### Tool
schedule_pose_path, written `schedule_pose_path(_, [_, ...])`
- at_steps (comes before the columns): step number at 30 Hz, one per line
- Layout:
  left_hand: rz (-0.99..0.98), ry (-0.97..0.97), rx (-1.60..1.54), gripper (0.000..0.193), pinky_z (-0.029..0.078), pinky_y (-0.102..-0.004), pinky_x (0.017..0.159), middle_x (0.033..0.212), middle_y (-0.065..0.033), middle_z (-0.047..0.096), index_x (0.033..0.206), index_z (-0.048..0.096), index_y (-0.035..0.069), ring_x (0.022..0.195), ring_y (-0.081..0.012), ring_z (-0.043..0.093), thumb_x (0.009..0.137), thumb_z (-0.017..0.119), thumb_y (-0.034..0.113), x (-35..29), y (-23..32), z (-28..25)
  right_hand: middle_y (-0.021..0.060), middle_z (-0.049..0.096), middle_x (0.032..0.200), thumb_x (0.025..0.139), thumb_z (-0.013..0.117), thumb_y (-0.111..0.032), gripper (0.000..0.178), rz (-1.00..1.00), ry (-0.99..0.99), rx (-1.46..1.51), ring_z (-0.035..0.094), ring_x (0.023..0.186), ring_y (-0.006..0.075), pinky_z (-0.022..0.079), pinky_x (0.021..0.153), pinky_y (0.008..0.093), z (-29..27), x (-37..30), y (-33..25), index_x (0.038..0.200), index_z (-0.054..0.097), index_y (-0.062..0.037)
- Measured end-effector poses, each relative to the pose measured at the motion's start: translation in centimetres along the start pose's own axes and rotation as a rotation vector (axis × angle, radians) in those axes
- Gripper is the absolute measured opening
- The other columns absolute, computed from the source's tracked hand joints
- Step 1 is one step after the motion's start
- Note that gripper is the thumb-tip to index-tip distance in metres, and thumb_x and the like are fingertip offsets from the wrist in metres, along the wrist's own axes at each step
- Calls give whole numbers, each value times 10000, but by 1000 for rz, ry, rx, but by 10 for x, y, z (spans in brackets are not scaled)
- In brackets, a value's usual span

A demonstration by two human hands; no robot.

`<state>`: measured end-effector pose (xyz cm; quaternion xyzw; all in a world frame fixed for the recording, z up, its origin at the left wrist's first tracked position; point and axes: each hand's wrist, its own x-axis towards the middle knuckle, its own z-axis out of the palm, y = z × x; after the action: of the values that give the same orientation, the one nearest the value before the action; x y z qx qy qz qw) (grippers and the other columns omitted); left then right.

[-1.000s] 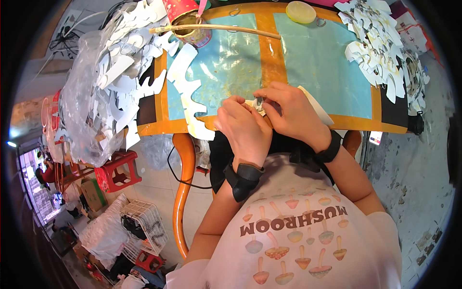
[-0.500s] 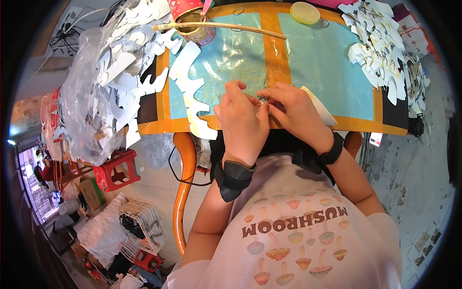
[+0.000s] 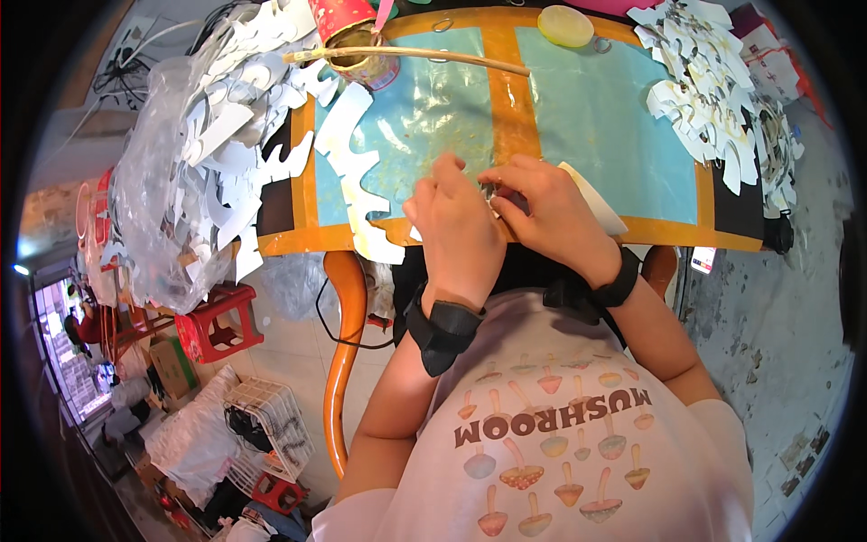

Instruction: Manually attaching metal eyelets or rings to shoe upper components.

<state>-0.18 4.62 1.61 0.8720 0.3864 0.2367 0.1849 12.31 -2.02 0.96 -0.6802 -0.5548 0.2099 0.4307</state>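
Since 1 s ago both hands edge up-table. Left hand (image 3: 456, 230) & right hand (image 3: 542, 212) meet, fingertips pinched on a small shiny piece (image 3: 490, 192) betw. them; its axis can't be told.

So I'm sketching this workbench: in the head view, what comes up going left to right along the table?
Clear plastic bag of white cutouts → red tin with stick → left hand → right hand → pile of white cutouts.
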Motion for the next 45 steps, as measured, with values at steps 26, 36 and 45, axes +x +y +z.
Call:
schedule_pose_path(26, [-139, -96, -325, 515, 362, -460, 844, 865, -85, 627, 1232, 389, -9, 933, -330, 600, 805, 677, -3, 2, -15, -7, 165, 640, 909, 830, 688, -51, 164, 1, -3, -75, 626, 859, 374, 505, 758, 428, 1, 0, -3, 986, 683, -2])
schedule_pose_path(36, [-101, -53, -160, 448, 360, -485, 836, 970, -195, 600, 1229, 424, -54, 980, -393, 550, 821, 606, -20, -2, -11, 2, 174, 631, 866, 818, 629, -8, 179, 10, 12, -41, 619, 823, 382, 499, 735, 429, 0, -1, -5, 987, 688, 1])
schedule_pose_path(45, [-148, 30, -66, 465, 345, -470, 846, 942, -162, 611, 1241, 446, -64, 992, -352, 515, 816, 623, 2, -14, -2, 6, 156, 622, 837, 811, 610, 4, 224, -59, 53, -47, 601, 796, 366, 485, 722, 426, 1, -5, 0, 1024, 679, -12])
